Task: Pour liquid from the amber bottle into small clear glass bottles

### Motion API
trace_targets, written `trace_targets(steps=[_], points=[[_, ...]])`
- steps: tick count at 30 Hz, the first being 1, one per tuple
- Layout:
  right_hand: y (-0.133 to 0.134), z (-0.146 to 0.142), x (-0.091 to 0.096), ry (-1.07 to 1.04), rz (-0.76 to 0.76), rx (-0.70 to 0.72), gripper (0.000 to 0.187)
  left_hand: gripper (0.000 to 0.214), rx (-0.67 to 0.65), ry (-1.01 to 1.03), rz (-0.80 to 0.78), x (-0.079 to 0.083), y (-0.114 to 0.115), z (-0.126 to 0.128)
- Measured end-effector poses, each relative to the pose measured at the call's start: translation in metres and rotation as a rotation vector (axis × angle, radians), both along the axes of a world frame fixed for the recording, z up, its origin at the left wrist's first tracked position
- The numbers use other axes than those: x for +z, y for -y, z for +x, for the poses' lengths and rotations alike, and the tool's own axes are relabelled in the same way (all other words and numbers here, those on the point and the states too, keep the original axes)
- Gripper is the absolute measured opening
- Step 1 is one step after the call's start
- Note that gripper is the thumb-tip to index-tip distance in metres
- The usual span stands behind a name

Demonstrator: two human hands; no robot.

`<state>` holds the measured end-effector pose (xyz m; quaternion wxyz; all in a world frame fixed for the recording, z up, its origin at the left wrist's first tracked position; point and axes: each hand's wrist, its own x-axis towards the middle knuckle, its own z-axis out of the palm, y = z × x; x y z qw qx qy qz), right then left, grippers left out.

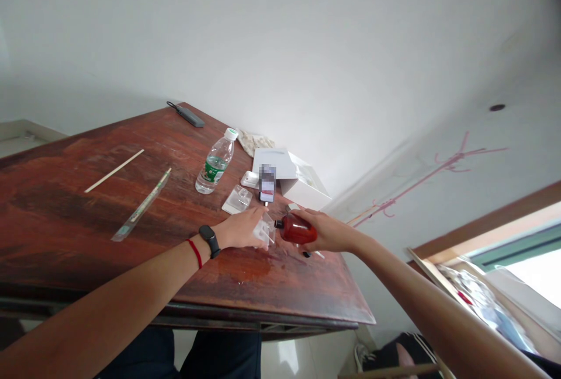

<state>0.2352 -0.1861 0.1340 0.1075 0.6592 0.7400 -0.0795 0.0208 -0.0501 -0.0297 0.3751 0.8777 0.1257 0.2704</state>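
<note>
My right hand (321, 230) is wrapped round a reddish-brown bottle (300, 229), tipped on its side with its black neck pointing left. Close to that neck, my left hand (246, 227) grips a small clear plastic container (265, 232), partly hidden by the fingers. Whether liquid runs between the two cannot be made out. Below my hands a wet orange-brown patch (249, 268) lies on the wooden table (307, 291). A small black cap-like piece (307, 254) rests under my right hand. Another clear plastic piece (239, 199) lies just beyond my left hand.
A water bottle (214, 163) stands upright left of a phone (267, 185) and an open white box (302, 186). Further left lie a bare stick (114, 170), a wrapped stick (142, 205) and a grey device (188, 115). A pink coat rack (416, 183) leans at the right wall.
</note>
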Motion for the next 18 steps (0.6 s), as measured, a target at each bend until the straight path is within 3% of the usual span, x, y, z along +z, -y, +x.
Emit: trace_targets(steps=[18], points=[[-0.0012, -0.0007, 0.0029, 0.012, -0.009, 0.013, 0.094, 0.105, -0.003, -0.017, 0.001, 0.0045, 0.0013, -0.0024]])
